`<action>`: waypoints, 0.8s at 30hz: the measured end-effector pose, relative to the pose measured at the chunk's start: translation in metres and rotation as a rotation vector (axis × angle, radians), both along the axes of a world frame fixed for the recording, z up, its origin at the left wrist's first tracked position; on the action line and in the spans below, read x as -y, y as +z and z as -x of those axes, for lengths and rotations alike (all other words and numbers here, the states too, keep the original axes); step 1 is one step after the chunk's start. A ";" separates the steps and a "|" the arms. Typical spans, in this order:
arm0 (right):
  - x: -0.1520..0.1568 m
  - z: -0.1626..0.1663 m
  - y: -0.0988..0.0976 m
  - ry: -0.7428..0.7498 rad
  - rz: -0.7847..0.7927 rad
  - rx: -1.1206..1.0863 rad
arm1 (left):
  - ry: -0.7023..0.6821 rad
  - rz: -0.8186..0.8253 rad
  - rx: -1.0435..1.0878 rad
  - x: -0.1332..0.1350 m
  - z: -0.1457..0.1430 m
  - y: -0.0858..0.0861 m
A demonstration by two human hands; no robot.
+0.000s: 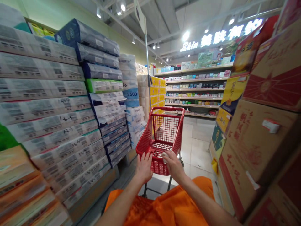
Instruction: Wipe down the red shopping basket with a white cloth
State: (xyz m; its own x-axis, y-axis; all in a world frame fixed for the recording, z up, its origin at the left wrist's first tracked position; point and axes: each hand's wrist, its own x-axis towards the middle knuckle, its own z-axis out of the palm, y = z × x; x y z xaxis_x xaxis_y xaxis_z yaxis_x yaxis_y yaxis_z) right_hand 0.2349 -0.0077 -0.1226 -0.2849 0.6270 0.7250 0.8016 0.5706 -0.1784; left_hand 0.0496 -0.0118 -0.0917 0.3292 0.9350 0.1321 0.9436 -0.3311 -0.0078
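Note:
A red plastic shopping cart (177, 131) stands right in front of me, its grid basket holding nothing large that I can make out. My left hand (144, 168) lies over the left part of the cart's near edge, fingers curled on it and slightly apart. On the right part of that same edge, my right hand (174, 164) is bent around with its fingers closer together. A small pale spot shows at its fingertips, too blurred to name. The cart's handle bar is mostly hidden under both hands.
Tall stacks of wrapped paper packs (58, 116) line the left side. Cardboard cartons (265, 135) rise close on the right. A metal sign pole (147, 56) stands ahead to the left. Tiled floor (196, 147) leads to shelves of small boxes (195, 89).

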 end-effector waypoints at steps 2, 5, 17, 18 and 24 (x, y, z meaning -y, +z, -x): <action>-0.001 -0.014 -0.002 -0.079 -0.008 -0.004 | 0.007 -0.007 0.012 -0.003 0.003 0.006; -0.009 -0.029 0.000 -0.225 0.013 -0.047 | 0.081 0.017 -0.008 -0.011 0.011 0.010; -0.028 0.033 -0.014 -0.196 0.050 0.011 | -0.053 0.045 0.060 -0.016 0.005 0.004; -0.028 0.019 -0.012 -0.231 0.047 -0.005 | -0.056 0.048 0.076 -0.016 0.006 0.005; -0.034 0.028 -0.009 -0.259 -0.001 -0.073 | 0.000 0.094 0.364 -0.025 0.010 -0.002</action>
State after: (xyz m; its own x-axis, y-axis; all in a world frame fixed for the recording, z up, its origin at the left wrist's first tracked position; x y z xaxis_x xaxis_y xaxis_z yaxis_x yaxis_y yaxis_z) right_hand 0.2071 0.0264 -0.1315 -0.0616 0.6712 0.7387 0.9059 0.3483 -0.2409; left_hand 0.0395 0.0133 -0.0941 0.2770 0.9484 0.1541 0.8790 -0.3149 0.3582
